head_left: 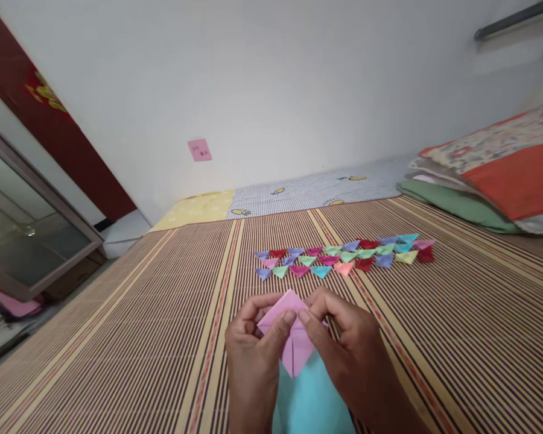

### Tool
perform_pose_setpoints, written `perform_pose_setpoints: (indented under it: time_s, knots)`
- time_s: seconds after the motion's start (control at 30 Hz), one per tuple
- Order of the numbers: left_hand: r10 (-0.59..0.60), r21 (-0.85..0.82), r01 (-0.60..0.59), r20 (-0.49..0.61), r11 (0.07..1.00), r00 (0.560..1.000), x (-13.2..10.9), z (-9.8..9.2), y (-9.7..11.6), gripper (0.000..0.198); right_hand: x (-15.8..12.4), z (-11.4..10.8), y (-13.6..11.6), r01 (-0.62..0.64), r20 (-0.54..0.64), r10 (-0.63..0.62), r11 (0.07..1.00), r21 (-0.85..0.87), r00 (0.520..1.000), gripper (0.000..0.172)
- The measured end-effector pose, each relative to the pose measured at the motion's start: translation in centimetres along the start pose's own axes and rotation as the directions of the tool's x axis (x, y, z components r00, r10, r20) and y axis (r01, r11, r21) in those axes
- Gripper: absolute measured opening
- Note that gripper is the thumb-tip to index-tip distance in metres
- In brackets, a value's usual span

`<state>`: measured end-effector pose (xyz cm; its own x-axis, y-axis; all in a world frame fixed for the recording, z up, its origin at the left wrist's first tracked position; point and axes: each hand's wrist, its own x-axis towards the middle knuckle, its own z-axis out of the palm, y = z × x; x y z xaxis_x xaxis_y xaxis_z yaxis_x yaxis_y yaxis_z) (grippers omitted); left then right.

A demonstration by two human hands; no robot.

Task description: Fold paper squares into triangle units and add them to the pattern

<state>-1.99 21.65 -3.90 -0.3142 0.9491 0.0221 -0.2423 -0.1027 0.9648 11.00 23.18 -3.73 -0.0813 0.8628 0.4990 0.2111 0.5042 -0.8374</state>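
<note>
A pink sheet of folded paper (292, 349), diamond-shaped with a slit down its lower half, is held up between both hands. My left hand (256, 343) pinches its left side, thumb pressed on the front and fingers behind. On the other side my right hand (344, 337) grips the paper the same way, its thumb tip close to the left thumb near the middle. The fingers behind the paper are partly hidden. Beyond the hands, several small folded paper triangles (321, 272) in many colours lie in rows on the striped mat (163, 325).
Light blue cloth (314, 401) shows below the paper. Folded bedding (502, 175) is stacked at the right. A checked cloth (294, 196) runs along the wall, where a pink note (200, 150) is stuck. A glass-fronted cabinet (31, 217) stands at the left.
</note>
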Motion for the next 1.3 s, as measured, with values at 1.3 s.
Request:
perform_pose_setpoints:
  time_s: [1.3]
  knots:
    - [-0.104, -0.027, 0.111, 0.189, 0.994, 0.977, 0.1, -0.8, 0.6, 0.030, -0.1, -0.4, -0.7, -0.016, 0.127, 0.018, 1.000, -0.016, 0.992, 0.031]
